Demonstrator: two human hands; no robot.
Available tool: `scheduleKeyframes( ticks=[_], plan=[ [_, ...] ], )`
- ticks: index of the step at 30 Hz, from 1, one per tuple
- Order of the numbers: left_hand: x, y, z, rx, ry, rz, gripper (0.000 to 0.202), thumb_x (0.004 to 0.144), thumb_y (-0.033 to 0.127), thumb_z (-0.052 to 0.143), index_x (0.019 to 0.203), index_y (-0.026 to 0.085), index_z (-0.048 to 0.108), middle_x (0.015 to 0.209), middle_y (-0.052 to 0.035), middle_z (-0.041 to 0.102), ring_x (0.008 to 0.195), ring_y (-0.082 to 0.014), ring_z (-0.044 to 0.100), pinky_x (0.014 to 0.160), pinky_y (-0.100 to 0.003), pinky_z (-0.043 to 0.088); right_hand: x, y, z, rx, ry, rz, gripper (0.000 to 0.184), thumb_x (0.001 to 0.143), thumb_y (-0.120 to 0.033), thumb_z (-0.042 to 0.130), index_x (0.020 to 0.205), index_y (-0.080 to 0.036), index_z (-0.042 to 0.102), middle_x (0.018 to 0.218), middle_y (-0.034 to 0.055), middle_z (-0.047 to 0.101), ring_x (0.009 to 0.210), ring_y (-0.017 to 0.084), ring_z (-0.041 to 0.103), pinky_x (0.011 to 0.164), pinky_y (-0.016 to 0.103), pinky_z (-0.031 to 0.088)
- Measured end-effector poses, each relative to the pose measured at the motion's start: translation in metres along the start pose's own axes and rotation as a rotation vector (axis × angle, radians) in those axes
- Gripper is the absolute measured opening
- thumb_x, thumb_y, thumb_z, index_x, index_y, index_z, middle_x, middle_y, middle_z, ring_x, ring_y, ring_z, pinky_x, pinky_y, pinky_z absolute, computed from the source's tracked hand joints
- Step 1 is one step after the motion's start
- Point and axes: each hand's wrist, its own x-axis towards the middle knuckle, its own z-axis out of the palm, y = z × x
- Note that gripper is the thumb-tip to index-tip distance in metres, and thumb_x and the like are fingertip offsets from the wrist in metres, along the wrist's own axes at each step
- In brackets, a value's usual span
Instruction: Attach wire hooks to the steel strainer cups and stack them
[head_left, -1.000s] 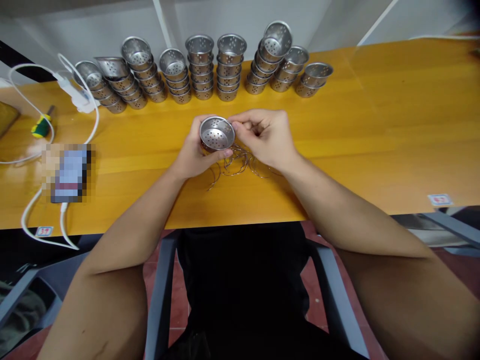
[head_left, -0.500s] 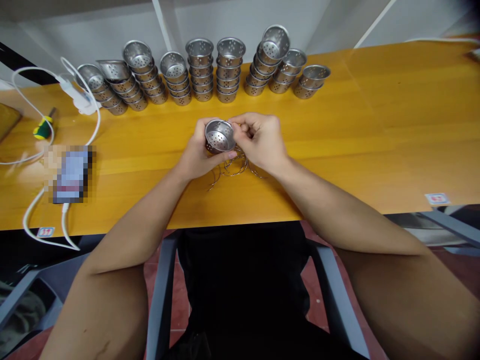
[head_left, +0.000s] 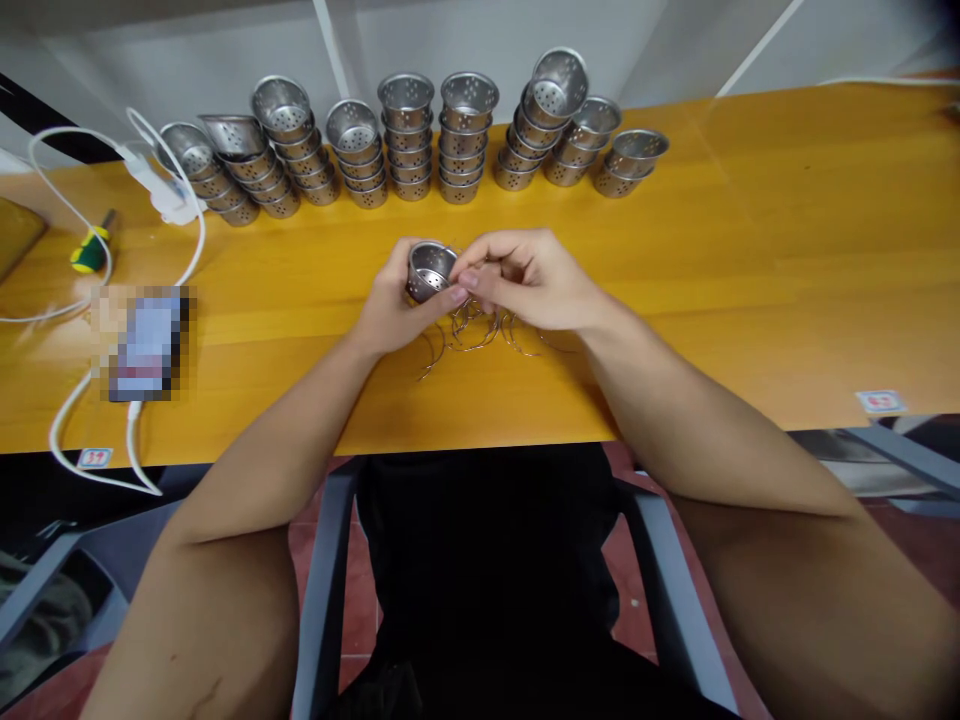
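A small perforated metal cup (head_left: 429, 271) sits tilted in my left hand (head_left: 391, 310), its opening toward me. The fingers wrap its far left side and the thumb lies along the near side. At the cup's right rim, my right hand (head_left: 536, 280) is closed in a pinch. A thin wire shows faintly by the rim at its fingertips; most of it is hidden. Both thumbs nearly meet there. Under the hands lies a loose tangle of thin curved wires (head_left: 472, 347) on the yellow wooden table (head_left: 712, 300).
Stacks of similar perforated cups (head_left: 411, 135) line the back of the table. To the left are a phone (head_left: 148, 348) on a white cable, a white charger (head_left: 174, 202) and a green-and-yellow screwdriver (head_left: 91, 252). Number labels (head_left: 881, 401) mark the front edge.
My right hand has shifted slightly toward me and its fingers now cover the cup's near right rim. The left hand keeps its hold on the cup. The view has shifted slightly.
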Motion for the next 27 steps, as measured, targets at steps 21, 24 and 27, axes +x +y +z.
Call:
scheduleKeyframes(
  ticks=[21, 24, 27],
  plan=[
    [-0.005, -0.021, -0.007, 0.047, -0.158, 0.026, 0.097, 0.101, 0.085, 0.107, 0.17, 0.032, 0.065, 0.147, -0.0108, 0.082, 0.13, -0.0338, 0.089, 0.12, -0.058, 0.077, -0.007, 0.003, -0.002, 0.034, -0.015, 0.073, 0.054, 0.109, -0.071, 0.11, 0.112, -0.024, 0.083, 0.076, -0.0012, 0.075, 0.065, 0.016, 0.067, 0.058, 0.031, 0.055],
    [-0.004, -0.02, -0.007, 0.053, -0.17, 0.007, 0.099, 0.101, 0.086, 0.107, 0.171, 0.031, 0.064, 0.146, -0.0108, 0.083, 0.13, -0.0339, 0.089, 0.121, -0.059, 0.077, -0.007, 0.001, 0.0, 0.02, -0.011, 0.086, 0.053, 0.109, -0.069, 0.11, 0.11, -0.024, 0.082, 0.075, -0.0015, 0.074, 0.064, 0.016, 0.068, 0.057, 0.03, 0.055],
    [-0.004, -0.022, -0.008, 0.057, -0.179, 0.025, 0.099, 0.101, 0.087, 0.106, 0.172, 0.031, 0.064, 0.145, -0.0092, 0.082, 0.128, -0.0326, 0.09, 0.121, -0.059, 0.077, -0.008, 0.0, 0.0, 0.018, -0.014, 0.092, 0.051, 0.109, -0.066, 0.111, 0.11, -0.023, 0.083, 0.076, -0.0012, 0.074, 0.064, 0.015, 0.068, 0.057, 0.029, 0.054]
  ],
)
